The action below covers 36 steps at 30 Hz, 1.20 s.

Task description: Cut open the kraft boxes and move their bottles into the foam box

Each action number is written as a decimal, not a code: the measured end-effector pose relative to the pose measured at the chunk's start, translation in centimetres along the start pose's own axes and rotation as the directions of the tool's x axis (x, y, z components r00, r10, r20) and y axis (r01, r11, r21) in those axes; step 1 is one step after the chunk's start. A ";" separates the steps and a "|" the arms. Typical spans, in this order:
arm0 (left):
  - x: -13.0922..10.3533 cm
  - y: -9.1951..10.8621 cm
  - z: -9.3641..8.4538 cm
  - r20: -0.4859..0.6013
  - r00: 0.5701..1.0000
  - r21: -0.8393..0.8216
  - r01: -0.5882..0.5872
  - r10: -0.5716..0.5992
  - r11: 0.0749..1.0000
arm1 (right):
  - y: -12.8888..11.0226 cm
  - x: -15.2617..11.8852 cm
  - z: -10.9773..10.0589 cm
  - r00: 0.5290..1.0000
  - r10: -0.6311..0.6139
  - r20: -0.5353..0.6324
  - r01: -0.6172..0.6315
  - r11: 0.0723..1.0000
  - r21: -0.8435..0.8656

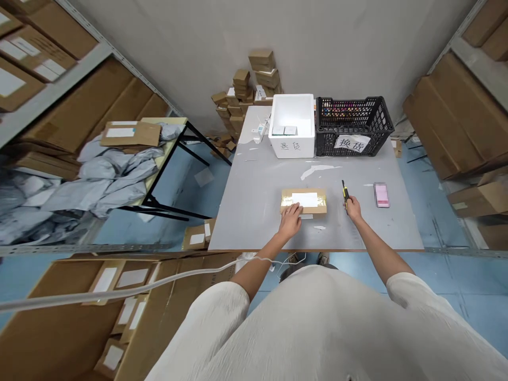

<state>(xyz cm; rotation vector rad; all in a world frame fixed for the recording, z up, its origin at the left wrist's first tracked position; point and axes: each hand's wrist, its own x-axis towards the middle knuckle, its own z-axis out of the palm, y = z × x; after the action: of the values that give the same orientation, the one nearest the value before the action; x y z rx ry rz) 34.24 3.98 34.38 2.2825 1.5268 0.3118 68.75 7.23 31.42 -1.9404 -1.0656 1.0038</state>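
A small taped cardboard box point(319, 203) with a white label lies on the grey table in front of me. My left hand point(290, 219) rests on its near left side, fingers spread over the label's lower edge. In my right hand point(352, 207) is a yellow and black utility knife point(345, 192), held to the right of the box and apart from it, its tip pointing away from me. Farther right on the tabletop lies a small pink flat item in a clear case point(381, 195); what it is I cannot tell.
On the table point(254, 211), a white foam bin point(291, 148) holding small flat packs stands beside a black plastic crate point(353, 140). Small boxes point(262, 79) are stacked by the wall. A white cable point(174, 278) crosses at left, over a large open carton point(174, 312). Shelves flank both sides.
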 end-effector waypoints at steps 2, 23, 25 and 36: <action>-0.2 -0.3 -0.4 0.007 0.999 -0.016 -0.036 0.036 0.999 | -2.6 0.1 0.6 0.999 -0.052 0.017 0.050 0.995 0.084; -3.2 -4.2 -2.4 -0.010 0.997 -0.032 -0.070 0.070 0.997 | -18.6 -7.2 9.6 0.680 -0.261 0.685 0.729 0.346 -0.591; -3.2 -4.4 -2.4 -0.013 0.997 -0.041 -0.078 0.078 0.996 | -19.0 -7.4 9.8 0.679 -0.251 0.690 0.730 0.334 -0.597; -3.3 -5.1 -2.0 -0.013 0.993 -0.048 -0.118 0.117 0.992 | -19.9 -6.6 10.0 0.630 -0.233 0.741 0.770 0.313 -0.556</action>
<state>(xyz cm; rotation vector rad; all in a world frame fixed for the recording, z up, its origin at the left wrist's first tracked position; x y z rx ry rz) 27.91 3.02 34.12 2.3409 1.3769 0.3883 50.84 11.71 45.45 -1.6481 -2.8020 0.6249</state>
